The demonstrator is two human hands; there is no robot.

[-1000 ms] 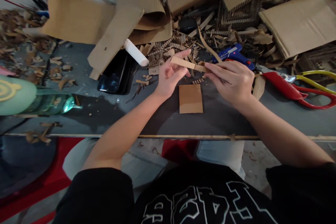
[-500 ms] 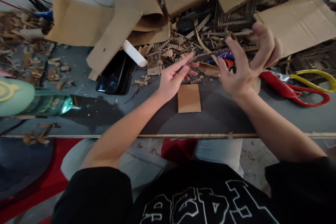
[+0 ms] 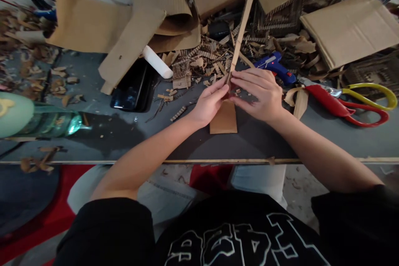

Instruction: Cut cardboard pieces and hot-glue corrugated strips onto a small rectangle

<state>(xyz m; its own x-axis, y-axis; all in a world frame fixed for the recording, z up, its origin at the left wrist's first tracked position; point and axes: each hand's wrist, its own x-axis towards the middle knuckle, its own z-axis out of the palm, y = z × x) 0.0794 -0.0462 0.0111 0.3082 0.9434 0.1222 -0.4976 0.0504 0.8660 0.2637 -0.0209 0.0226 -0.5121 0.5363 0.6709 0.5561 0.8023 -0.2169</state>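
Observation:
A long narrow cardboard strip (image 3: 241, 29) stands up at a slant, with its lower end between my hands. My left hand (image 3: 209, 103) is closed in a pinch on that end. My right hand (image 3: 261, 93) meets it from the other side, fingers together against the strip and thumb lower down; part of the grip is hidden. Just below the hands, a small cardboard rectangle (image 3: 223, 121) lies flat on the dark table (image 3: 187, 145). To the right of my right hand are a blue glue gun (image 3: 276, 66) and scissors (image 3: 349, 102) with red and yellow handles.
A cardboard roll (image 3: 165, 0) and cardboard scraps (image 3: 212, 56) fill the back. A black phone-like object (image 3: 131, 93) and a white stick (image 3: 157, 62) lie left of centre. A green bottle (image 3: 52, 120) lies at far left. A cardboard sheet (image 3: 352, 29) rests at right.
My right hand has come left and down from its raised, spread pose to the strip at my left hand. The strip now points up and away. The glue gun is more fully visible.

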